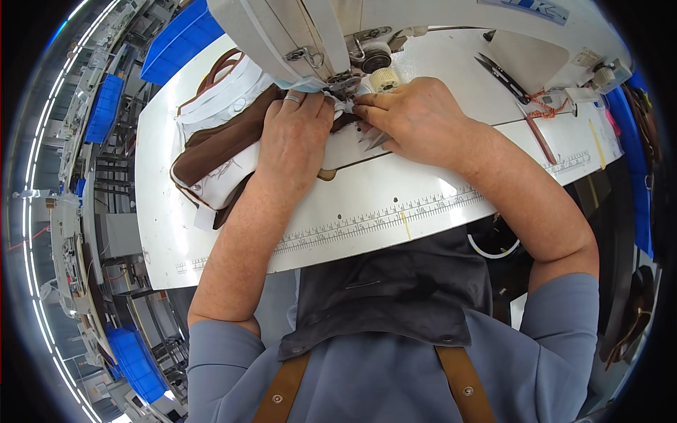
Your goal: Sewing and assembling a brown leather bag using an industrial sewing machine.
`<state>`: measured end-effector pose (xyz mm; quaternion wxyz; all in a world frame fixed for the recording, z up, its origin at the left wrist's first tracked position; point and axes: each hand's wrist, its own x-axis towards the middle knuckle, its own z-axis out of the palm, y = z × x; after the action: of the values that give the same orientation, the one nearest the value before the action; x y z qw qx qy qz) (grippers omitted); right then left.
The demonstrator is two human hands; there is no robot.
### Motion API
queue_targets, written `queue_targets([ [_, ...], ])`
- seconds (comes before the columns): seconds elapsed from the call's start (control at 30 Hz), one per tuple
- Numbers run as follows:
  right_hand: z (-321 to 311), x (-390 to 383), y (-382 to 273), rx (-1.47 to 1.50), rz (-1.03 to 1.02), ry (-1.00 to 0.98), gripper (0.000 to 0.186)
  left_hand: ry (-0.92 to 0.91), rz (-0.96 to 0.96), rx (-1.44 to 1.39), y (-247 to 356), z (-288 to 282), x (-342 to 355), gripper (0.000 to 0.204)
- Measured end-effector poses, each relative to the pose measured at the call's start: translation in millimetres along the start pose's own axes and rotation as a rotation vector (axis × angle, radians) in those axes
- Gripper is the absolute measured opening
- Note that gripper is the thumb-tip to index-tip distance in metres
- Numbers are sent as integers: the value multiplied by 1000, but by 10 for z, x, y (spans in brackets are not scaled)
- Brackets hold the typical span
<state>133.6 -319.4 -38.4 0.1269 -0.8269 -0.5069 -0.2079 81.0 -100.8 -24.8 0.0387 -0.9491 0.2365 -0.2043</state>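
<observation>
A white and brown bag with brown handles lies on the sewing machine's table, its right end under the machine head. My left hand, a ring on one finger, grips the bag's edge close to the needle area, fingers bent together. On the other side of the needle area, my right hand has its index finger and thumb side at the bag's end. Two pointed metal blades of thread snips stick out below its curled fingers; their handle is hidden in the palm. The exact stitching spot is covered by my fingers.
A printed ruler scale runs along the front of the white table. Black-handled snips, an orange cord and a reddish-handled tool lie at the right. Blue bins stand beyond the table's left side.
</observation>
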Motion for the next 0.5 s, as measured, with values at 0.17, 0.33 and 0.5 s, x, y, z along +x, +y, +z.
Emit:
queue_targets([
  [0.17,12,11,15,-32,17,-21,24,-12,-1,13,3,13,10,39],
  [0.33,26,4,16,-24,31,-11,26,3,-4,17,0,32,18,39],
  [0.5,44,4,23,-15,39,2,29,12,0,15,-7,40,13,38],
])
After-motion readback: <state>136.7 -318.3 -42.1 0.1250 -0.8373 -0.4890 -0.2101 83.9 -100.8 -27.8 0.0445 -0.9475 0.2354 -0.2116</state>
